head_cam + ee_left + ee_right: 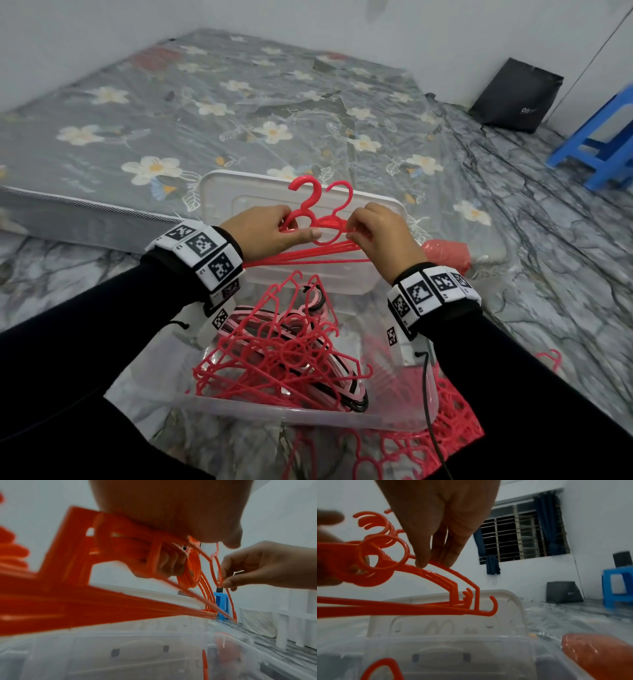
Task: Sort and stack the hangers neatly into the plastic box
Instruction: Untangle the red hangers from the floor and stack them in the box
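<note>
My left hand (pixel 274 229) grips a bundle of several red hangers (pixel 318 222) near their ring-shaped necks, hooks pointing up, above the clear plastic box (pixel 284 411). My right hand (pixel 380 233) pinches the shoulder of the nearest hanger (pixel 440 566) on the bundle's right side; in the left wrist view its fingertips (pixel 226 582) hold that hanger slightly apart from the rest (pixel 190 569). Inside the box lies a tangled heap of red, pink and black hangers (pixel 291 359).
The box lid (pixel 239 192) leans against a floral mattress (pixel 205 113) behind the box. More red hangers (pixel 445 428) lie on the marble floor to the box's right and front. A red bag (pixel 445 253), a blue stool (pixel 603 137) and a black bag (pixel 513 96) stand to the right.
</note>
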`<action>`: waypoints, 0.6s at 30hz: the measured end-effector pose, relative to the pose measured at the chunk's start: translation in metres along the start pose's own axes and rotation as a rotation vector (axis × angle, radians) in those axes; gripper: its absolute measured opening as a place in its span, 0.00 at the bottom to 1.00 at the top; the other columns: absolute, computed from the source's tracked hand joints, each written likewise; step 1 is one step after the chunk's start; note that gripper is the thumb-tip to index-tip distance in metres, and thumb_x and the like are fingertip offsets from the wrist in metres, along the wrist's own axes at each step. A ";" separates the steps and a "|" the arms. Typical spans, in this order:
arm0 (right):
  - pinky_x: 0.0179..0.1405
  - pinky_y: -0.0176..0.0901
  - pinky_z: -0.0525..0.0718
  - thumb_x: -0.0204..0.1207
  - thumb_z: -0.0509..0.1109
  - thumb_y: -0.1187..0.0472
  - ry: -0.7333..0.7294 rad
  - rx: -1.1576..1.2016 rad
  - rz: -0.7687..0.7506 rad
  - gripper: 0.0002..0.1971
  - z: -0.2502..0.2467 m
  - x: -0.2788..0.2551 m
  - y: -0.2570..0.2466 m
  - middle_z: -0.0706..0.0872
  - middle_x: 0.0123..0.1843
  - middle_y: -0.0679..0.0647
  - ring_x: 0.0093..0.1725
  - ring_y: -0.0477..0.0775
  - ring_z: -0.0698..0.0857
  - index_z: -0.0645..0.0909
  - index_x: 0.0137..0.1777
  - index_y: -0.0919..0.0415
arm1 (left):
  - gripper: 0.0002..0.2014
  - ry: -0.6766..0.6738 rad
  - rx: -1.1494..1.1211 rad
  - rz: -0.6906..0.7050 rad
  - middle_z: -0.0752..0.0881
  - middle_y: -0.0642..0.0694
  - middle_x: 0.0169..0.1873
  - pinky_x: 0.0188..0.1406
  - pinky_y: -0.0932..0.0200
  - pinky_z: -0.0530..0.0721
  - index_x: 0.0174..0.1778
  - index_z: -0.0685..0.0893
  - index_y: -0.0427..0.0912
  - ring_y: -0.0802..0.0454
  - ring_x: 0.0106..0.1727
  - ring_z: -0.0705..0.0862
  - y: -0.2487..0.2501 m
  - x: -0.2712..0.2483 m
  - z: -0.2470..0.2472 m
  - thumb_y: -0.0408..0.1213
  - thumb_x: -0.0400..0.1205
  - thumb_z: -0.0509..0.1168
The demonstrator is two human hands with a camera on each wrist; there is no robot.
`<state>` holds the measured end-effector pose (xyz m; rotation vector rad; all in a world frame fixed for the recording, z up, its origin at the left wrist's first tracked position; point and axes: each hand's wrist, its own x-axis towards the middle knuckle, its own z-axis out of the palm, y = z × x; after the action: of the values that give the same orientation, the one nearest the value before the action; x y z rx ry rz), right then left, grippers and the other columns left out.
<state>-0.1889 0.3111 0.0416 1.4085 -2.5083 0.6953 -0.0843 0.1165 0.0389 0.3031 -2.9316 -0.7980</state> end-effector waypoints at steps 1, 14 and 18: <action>0.43 0.39 0.71 0.73 0.73 0.67 0.016 0.037 0.008 0.02 0.000 0.000 0.000 0.78 0.40 0.52 0.42 0.52 0.77 0.83 0.44 0.65 | 0.29 -0.009 0.007 0.007 0.76 0.51 0.27 0.29 0.56 0.67 0.32 0.70 0.49 0.54 0.30 0.74 0.001 0.000 0.002 0.75 0.66 0.52; 0.60 0.55 0.79 0.75 0.65 0.70 -0.468 -0.157 0.130 0.19 0.058 -0.018 -0.006 0.79 0.64 0.60 0.63 0.62 0.79 0.74 0.66 0.61 | 0.17 0.181 0.141 -0.047 0.78 0.49 0.28 0.33 0.55 0.68 0.38 0.77 0.43 0.46 0.35 0.78 -0.005 0.004 -0.006 0.55 0.81 0.60; 0.57 0.60 0.81 0.74 0.61 0.76 -0.617 -0.287 -0.027 0.26 0.088 -0.022 -0.020 0.75 0.63 0.64 0.61 0.66 0.79 0.67 0.73 0.63 | 0.18 0.177 0.150 -0.042 0.79 0.48 0.29 0.33 0.55 0.69 0.38 0.78 0.42 0.45 0.36 0.79 -0.005 0.003 -0.005 0.54 0.80 0.61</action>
<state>-0.1541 0.2762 -0.0377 1.7332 -2.8532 -0.1440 -0.0860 0.1092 0.0413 0.4244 -2.8301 -0.5265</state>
